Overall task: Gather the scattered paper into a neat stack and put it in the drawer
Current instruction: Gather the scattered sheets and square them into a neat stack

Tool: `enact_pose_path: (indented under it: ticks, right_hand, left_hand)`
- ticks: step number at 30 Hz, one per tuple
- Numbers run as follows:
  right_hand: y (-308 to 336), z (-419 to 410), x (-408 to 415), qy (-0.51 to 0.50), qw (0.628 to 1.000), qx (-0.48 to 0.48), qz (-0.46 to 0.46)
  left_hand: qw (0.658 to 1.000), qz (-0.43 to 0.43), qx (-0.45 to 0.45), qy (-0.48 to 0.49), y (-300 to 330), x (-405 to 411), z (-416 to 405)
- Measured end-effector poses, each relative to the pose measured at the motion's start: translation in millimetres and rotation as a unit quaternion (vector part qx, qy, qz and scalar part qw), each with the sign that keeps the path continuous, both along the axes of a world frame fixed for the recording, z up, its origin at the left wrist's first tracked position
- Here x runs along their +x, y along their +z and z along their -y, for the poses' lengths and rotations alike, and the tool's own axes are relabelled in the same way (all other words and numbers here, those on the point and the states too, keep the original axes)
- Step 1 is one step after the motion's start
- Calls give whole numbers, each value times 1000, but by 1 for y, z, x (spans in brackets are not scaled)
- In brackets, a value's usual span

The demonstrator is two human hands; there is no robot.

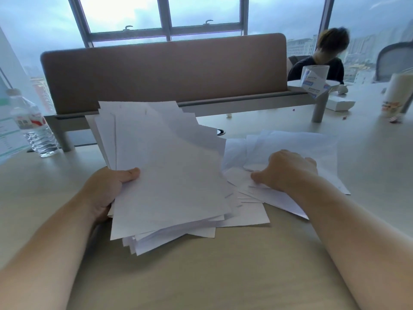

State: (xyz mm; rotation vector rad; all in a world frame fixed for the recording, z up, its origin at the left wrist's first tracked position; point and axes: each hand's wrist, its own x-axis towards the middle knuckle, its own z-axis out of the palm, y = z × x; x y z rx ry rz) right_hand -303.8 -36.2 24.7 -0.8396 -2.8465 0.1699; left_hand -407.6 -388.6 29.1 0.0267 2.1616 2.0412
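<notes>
Two bare forearms reach over the pale desk (201,276); the left hand (107,193) grips a thick, ragged sheaf of white paper (165,175), thumb on top, edges fanned unevenly. Beside it the right hand (288,171) curls down, fingertips pinching loose sheets (297,144) lying scattered on the desk. A water bottle (33,128) stands far left.

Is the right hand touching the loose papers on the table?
Touching. The head view shows the right hand pressed on the loose papers, fingertips curled on a sheet.
</notes>
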Motion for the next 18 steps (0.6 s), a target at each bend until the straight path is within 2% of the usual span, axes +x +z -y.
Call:
enact_pose_path:
  ticks: [4,8,11,15,18]
  right_hand:
    - [5,14,-1,35,993,112,27]
    - [4,18,-1,93,967,233,45]
    - [4,10,0,86,974,211,2]
    - [3,-14,-7,32,994,99,-35]
    - [0,-31,-7,22,996,50,-75]
  left_hand:
    - [1000,-2,-10,-6,1,0,-1]
    - [1000,-2,-11,-17,0,-3,-1]
    - [1000,-1,-14,-23,0,-3,-3]
    - [999,-1,-24,-25,3,-2,-4]
    - [1000,0,-14,-16,6,0,-3]
